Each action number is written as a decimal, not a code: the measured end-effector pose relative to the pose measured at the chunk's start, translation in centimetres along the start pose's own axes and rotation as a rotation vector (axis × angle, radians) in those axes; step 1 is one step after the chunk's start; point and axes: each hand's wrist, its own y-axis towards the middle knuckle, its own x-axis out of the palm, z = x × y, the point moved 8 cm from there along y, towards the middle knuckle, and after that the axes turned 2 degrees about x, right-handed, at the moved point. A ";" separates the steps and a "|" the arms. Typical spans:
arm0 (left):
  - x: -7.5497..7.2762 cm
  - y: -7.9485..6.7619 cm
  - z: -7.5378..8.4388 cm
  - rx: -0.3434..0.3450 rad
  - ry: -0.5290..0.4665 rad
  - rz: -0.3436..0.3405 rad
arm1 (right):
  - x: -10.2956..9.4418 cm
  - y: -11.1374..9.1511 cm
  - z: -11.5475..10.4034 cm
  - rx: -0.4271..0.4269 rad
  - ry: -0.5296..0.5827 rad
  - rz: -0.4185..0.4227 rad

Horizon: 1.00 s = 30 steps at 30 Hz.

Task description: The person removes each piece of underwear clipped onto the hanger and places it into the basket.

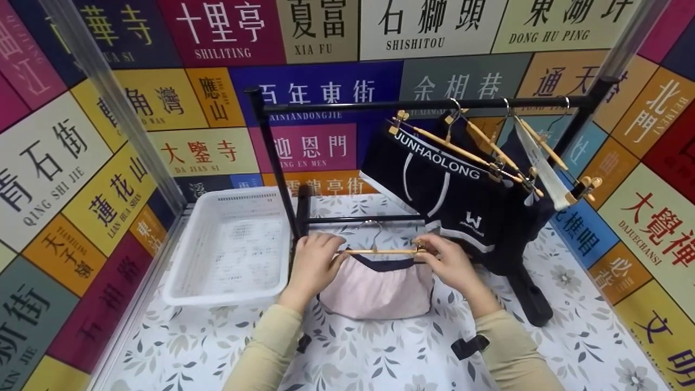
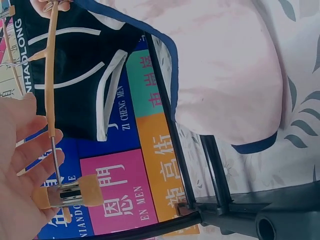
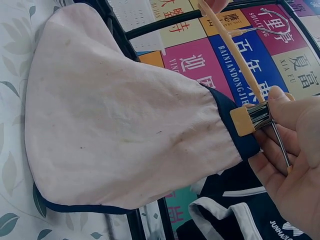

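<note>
A wooden clip hanger with a metal hook is held level between both hands, above the table. My left hand holds its left end, by the clip; in the left wrist view no cloth shows in that clip. My right hand pinches the other end, where a clip bites the navy waistband of a pink garment with dark trim. The garment hangs down from there, its lower part near the table. In the left wrist view, its near corner sags apart from the left clip.
A black garment rack stands behind the hands. Black boxer briefs and other dark clothes hang on its right side from clip hangers. Left of the rack sits a white plastic basket. A leaf-patterned cloth covers the table.
</note>
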 end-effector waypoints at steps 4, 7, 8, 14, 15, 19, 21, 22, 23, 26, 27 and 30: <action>0.2 -0.1 0.1 -0.012 0.000 -0.003 | 0.0 -0.1 0.0 -0.011 0.006 0.007; 0.3 -0.2 0.1 -0.012 0.005 0.014 | 0.0 -0.1 0.0 -0.013 0.008 0.009; 0.3 -0.2 0.1 -0.010 0.007 0.025 | 0.0 -0.1 -0.1 -0.011 0.012 0.007; 0.1 -0.3 0.2 0.011 0.005 0.102 | 0.0 -0.1 -0.1 0.007 0.007 0.002; 0.1 -0.3 0.2 0.012 0.001 0.111 | 0.0 -0.1 0.0 0.010 0.003 0.002; 0.0 -0.3 0.3 0.005 -0.004 0.128 | 0.0 -0.1 0.1 0.016 -0.014 0.000; 0.1 -0.3 0.3 -0.002 -0.001 0.129 | 0.0 -0.1 0.0 0.011 -0.023 -0.004; 0.1 -0.3 0.2 -0.005 0.001 0.129 | 0.0 -0.1 -0.1 0.007 -0.027 -0.008; 0.1 -0.3 0.2 -0.008 0.001 0.131 | 0.0 -0.1 -0.2 0.002 -0.032 -0.011; 0.1 -0.4 0.1 -0.016 0.003 0.135 | -0.1 0.0 -0.5 -0.016 -0.045 -0.023; 0.1 -0.4 0.2 -0.017 0.002 0.137 | -0.1 0.1 -0.5 -0.023 -0.053 -0.028; 0.1 -0.5 0.2 -0.025 0.000 0.145 | -0.1 0.2 -0.8 -0.056 -0.107 -0.042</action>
